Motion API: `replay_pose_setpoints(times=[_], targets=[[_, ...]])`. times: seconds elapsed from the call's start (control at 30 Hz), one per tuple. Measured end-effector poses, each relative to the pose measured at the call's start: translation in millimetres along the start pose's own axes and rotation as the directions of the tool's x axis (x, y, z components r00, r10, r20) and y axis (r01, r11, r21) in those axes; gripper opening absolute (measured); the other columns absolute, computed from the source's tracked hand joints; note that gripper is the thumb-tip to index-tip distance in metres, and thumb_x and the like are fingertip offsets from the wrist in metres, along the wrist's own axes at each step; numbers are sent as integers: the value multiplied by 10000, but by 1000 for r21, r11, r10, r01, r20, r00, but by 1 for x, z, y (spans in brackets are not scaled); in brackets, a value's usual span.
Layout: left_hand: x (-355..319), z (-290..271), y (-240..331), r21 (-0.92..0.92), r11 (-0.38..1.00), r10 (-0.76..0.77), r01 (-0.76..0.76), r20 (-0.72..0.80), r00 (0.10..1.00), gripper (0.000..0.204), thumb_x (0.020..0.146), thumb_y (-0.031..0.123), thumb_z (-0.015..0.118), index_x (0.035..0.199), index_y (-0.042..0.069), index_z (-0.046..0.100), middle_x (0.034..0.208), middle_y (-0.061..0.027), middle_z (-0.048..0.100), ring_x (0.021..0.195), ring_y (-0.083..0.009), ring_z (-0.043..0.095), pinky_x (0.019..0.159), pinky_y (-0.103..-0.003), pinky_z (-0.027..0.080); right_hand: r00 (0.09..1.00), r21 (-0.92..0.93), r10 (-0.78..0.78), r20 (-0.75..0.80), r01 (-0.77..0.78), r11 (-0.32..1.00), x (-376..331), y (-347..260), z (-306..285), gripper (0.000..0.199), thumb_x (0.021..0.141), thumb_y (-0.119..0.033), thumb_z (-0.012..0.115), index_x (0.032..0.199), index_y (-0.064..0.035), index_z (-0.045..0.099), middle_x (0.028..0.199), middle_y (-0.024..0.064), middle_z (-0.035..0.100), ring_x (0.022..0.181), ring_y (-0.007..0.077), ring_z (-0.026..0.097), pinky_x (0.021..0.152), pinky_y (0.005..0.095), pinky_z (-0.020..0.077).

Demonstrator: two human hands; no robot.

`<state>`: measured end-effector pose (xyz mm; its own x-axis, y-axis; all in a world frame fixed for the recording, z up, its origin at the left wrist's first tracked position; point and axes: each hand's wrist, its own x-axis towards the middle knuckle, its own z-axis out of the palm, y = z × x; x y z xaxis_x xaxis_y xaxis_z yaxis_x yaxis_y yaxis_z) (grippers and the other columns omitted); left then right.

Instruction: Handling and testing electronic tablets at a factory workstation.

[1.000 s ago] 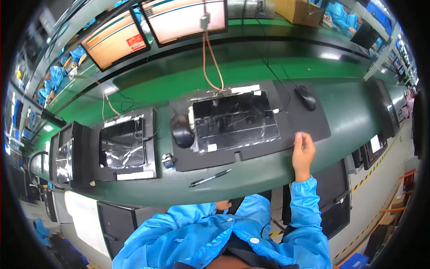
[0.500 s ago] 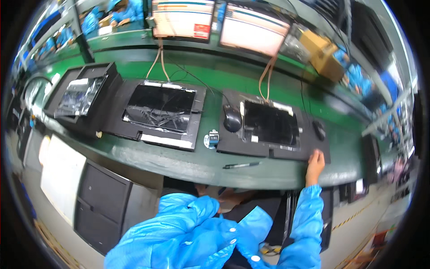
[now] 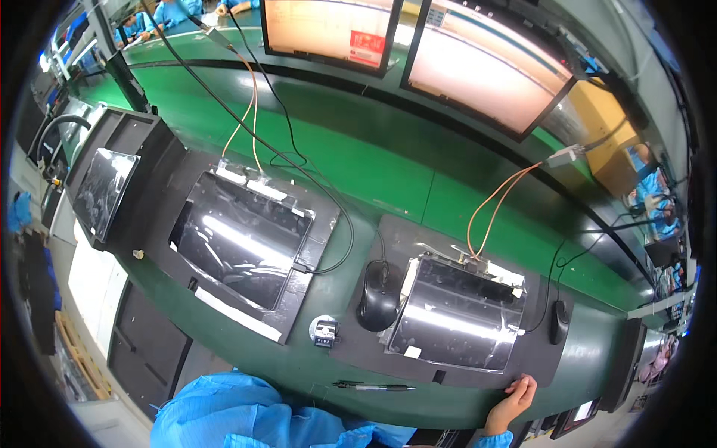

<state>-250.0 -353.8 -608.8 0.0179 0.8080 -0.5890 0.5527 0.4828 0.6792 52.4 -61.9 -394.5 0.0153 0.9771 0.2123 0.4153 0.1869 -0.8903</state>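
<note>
My right hand (image 3: 511,405) rests by the front edge of the right black foam pad (image 3: 549,366), its fingers curled in, with nothing visible in them. Just beyond it, a flat dark display panel (image 3: 457,317) under clear film lies on that pad, with a cable at its far edge. My left hand is out of view; only the blue left sleeve (image 3: 224,411) shows. On the bench between the sleeve and my right hand lies a black pen (image 3: 373,387). A small tally counter (image 3: 324,333) sits left of the right pad.
Another display panel (image 3: 243,239) lies on the left pad beside a black tray (image 3: 138,194) holding a film-covered panel (image 3: 107,190). A large mouse (image 3: 381,295) and a small one (image 3: 560,321) flank the right panel. Two monitors (image 3: 489,63) stand behind; cables cross the green bench (image 3: 358,164).
The view has shifted closer and tilted, so the bench things look larger and the monitors fill more of the top. My right hand stays at the right pad's front edge, fingers still curled.
</note>
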Motion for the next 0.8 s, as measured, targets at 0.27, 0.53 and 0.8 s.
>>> replay_pose_setpoints(times=[0.27, 0.53, 0.8], targets=[[19, 20, -16, 5, 1000, 9, -9, 0, 1000, 753, 1013, 644, 451, 1512, 84, 516, 1548, -187, 510, 1386, -344, 493, 1164, -406, 350, 995, 74, -58, 82, 52, 996, 0, 5, -3, 233, 1103, -223, 501, 1051, -39, 634, 785, -24, 479, 690, 51, 419, 627, 214, 352], [-8, 41, -22, -179, 961, 179, -209, -172, 969, 757, 1019, 647, 443, 1515, 80, 512, 1550, -186, 508, 1379, -345, 500, 1159, -406, 356, 867, -158, -468, -167, 445, 881, -28, -30, 12, 265, 1055, -121, 562, 1299, -19, 586, 1113, 56, 600, 1004, 158, 575, 917, 321, 494], [-298, -87, 45, -168, 739, 462, -653, -579, 672, 341, 949, 215, 712, 1236, 31, 701, 1104, -127, 743, 1063, -279, 697, 962, -391, 529, 303, 93, -872, 384, 927, 363, -99, -218, 143, 226, 792, -84, 795, 1003, -35, 729, 1015, 116, 707, 962, 326, 663, 868, 423, 526]])
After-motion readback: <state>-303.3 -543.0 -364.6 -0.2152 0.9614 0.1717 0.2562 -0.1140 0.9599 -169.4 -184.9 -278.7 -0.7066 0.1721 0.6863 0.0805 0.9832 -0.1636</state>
